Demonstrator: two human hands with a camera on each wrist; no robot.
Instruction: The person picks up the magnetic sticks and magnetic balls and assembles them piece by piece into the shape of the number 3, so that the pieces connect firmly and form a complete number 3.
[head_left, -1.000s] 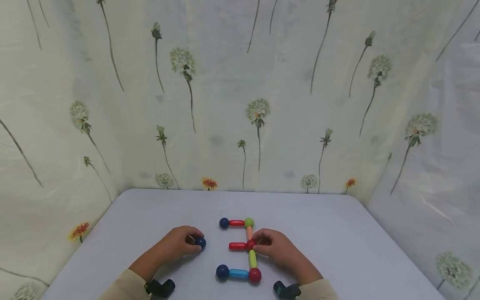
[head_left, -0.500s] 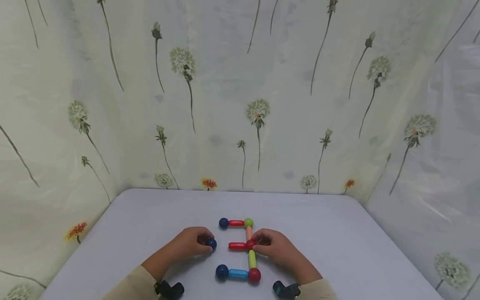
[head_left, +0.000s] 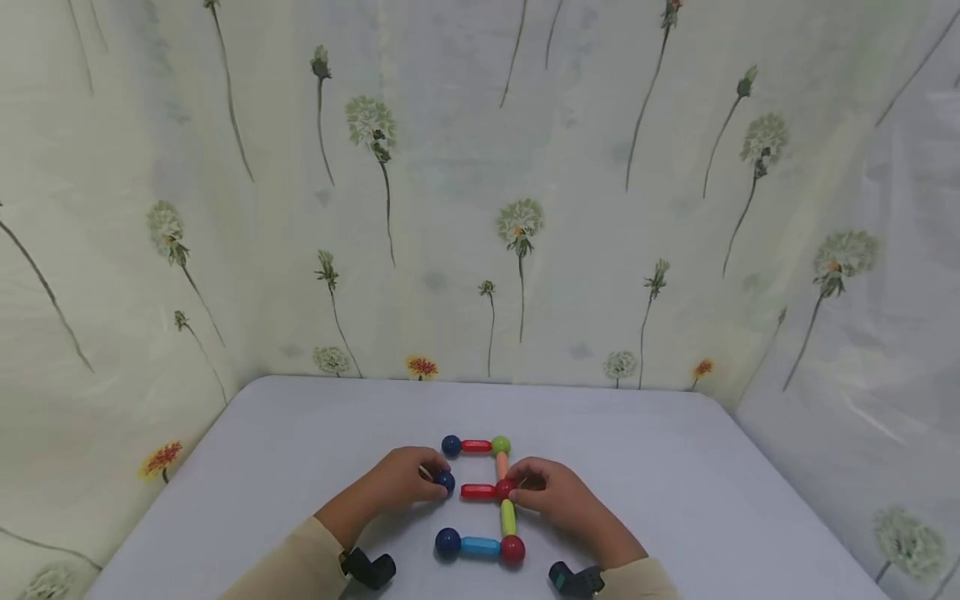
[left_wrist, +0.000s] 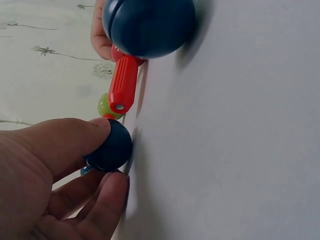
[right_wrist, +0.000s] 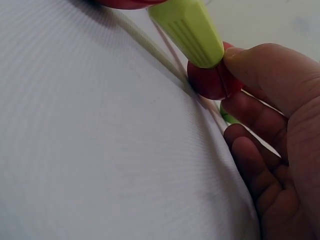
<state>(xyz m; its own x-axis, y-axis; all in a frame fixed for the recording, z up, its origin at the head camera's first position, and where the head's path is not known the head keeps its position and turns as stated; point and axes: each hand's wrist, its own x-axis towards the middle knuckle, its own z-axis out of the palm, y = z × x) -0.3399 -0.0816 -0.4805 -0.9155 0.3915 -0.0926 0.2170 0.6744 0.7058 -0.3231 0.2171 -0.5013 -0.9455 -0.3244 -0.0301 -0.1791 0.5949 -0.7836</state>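
My left hand [head_left: 411, 478] pinches a dark blue ball [left_wrist: 111, 145] between thumb and fingers. A small gap separates that ball from the free end of a red rod [head_left: 478, 492], whose grooved end shows a metal tip in the left wrist view. At the rod's other end sits a red ball [right_wrist: 212, 80], which my right hand [head_left: 555, 493] grips by thumb and fingertips. From this ball a yellow-green rod [head_left: 508, 518] runs toward me to a second red ball [head_left: 512, 549], and an orange rod [head_left: 502, 466] runs away to a green ball [head_left: 501, 445].
At the far side another red rod [head_left: 476, 446] links the green ball to a dark blue ball [head_left: 452, 446]. Nearest me, a light blue rod [head_left: 480, 547] ends in a larger-looking blue ball [head_left: 448, 543]. All lies on a white table [head_left: 637, 442] before a flowered curtain [head_left: 450, 183].
My left hand has carried its blue ball rightward, close to the free end of the middle red rod. The right hand keeps its hold on the red ball.
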